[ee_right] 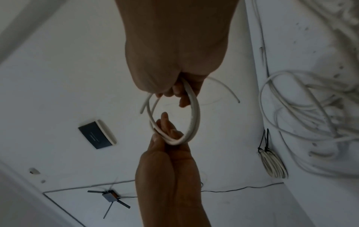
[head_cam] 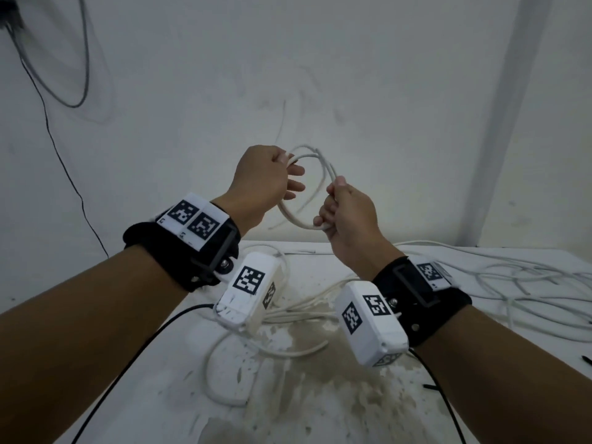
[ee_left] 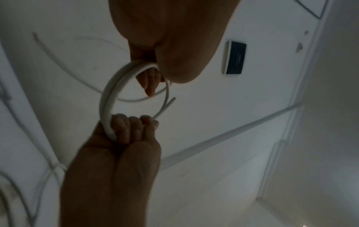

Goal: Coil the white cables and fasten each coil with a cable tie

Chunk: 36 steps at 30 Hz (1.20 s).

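Both hands hold a small white cable coil [head_cam: 290, 216] up in the air above the table [head_cam: 320, 418], in front of the wall. My left hand [head_cam: 282, 174] pinches the coil's upper left side, its other fingers loosely extended. My right hand [head_cam: 333, 209] grips the lower right side with curled fingers. In the left wrist view the coil [ee_left: 106, 98] runs from my left hand [ee_left: 153, 72] down to my right hand [ee_left: 134, 127], a loose end sticking out. In the right wrist view my right hand [ee_right: 174, 86] and left hand [ee_right: 167, 133] hold opposite sides of the coil [ee_right: 195, 110].
Loose white cables [head_cam: 528, 283] sprawl over the table's right side, and more [head_cam: 288, 315] lie under my wrists. A finished coil bound with black ties [ee_right: 274, 162] lies on the table. Black cable ties [head_cam: 429, 386] lie at the right. The tabletop paint is chipped.
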{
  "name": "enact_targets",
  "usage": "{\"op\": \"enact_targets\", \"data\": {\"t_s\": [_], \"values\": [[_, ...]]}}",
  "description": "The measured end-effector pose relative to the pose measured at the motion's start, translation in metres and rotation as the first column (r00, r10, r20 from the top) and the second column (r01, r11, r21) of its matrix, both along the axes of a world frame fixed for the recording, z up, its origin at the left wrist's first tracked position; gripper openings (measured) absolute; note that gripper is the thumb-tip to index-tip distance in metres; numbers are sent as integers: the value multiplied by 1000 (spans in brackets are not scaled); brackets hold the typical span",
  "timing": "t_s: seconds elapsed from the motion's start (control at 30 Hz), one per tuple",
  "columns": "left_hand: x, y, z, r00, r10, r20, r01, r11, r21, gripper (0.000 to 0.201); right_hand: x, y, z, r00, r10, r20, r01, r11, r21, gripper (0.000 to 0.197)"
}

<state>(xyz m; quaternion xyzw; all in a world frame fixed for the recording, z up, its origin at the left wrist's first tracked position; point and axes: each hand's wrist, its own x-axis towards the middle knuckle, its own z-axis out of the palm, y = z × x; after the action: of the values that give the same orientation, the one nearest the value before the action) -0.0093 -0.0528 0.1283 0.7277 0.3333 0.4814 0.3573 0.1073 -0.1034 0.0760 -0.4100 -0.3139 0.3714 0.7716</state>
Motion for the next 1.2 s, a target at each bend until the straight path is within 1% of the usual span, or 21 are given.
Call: {"op": "enact_targets", "data": {"t_s": [0.07, 0.1, 0.17, 0.23, 0.27, 0.33, 0.4, 0.47, 0.57, 0.6, 0.67, 0.73, 0.83, 0.9, 0.93, 0.97, 1.03, 1.1, 1.13, 1.2], "values": [[-6, 6, -1, 992, -5, -124, 15, 997, 81, 30, 3, 0, 1, 999, 30, 20, -29, 999, -17, 32], [-6, 8, -1, 989, -12, -146, 25, 996, 89, 31, 3, 0, 1, 999, 47, 25, -47, 999, -26, 32], [-4, 12, -1, 992, -15, -125, 26, 996, 80, 31, 2, 1, 1, 995, 94, 39, -92, 995, -37, 32], [-1, 14, 1, 995, 6, -96, 4, 994, 110, 35, -1, 2, 2, 990, 126, 63, -123, 992, -38, 32], [-1, 15, 3, 995, 4, -95, 8, 992, 123, 37, -1, 1, 2, 989, 136, 63, -134, 990, -35, 33], [-2, 17, 7, 992, -30, -122, 47, 990, 134, 34, 2, 1, 4, 987, 152, 52, -150, 988, -31, 33], [-4, 19, 9, 980, -76, -184, 100, 987, 129, 30, 6, 0, 6, 987, 144, 74, -141, 989, -39, 31], [-6, 18, 12, 967, -125, -223, 152, 983, 107, 30, 9, 1, 8, 985, 116, 128, -110, 992, -55, 30], [-6, 17, 15, 956, -194, -222, 215, 974, 76, 24, 8, 3, 9, 980, 76, 185, -65, 996, -64, 32], [-5, 16, 15, 954, -190, -231, 218, 971, 101, 26, 7, 3, 10, 977, 67, 202, -55, 996, -63, 33], [-5, 17, 13, 954, -130, -270, 190, 960, 208, 35, 5, 3, 9, 963, 54, 264, -40, 997, -59, 33], [-4, 19, 11, 960, -76, -270, 158, 941, 299, 34, 3, 3, 7, 946, 46, 320, -29, 998, -57, 33], [-2, 22, 8, 975, -52, -217, 118, 944, 307, 33, 1, -1, 9, 924, 20, 381, 1, 998, -56, 35], [-1, 23, 5, 981, -28, -193, 87, 949, 303, 37, 2, -5, 13, 873, -35, 487, 91, 992, -90, 43], [-1, 24, 3, 983, -10, -185, 67, 951, 303, 37, 3, -8, 16, 827, -78, 557, 168, 979, -112, 48], [-1, 24, 2, 985, 7, -174, 46, 952, 302, 38, 5, -9, 17, 765, -129, 631, 260, 958, -120, 50], [-2, 26, 2, 989, 28, -149, 17, 955, 296, 38, 11, -9, 18, 619, -227, 752, 426, 901, -78, 45], [-3, 28, 3, 989, 35, -143, 9, 956, 294, 38, 18, -7, 20, 497, -304, 813, 536, 844, -12, 35], [-3, 28, 4, 988, 31, -151, 15, 955, 295, 40, 20, -6, 23, 457, -319, 830, 564, 826, 7, 30], [-2, 27, 5, 983, 25, -184, 34, 950, 310, 45, 24, -6, 28, 393, -275, 877, 556, 831, 11, 25]]}}
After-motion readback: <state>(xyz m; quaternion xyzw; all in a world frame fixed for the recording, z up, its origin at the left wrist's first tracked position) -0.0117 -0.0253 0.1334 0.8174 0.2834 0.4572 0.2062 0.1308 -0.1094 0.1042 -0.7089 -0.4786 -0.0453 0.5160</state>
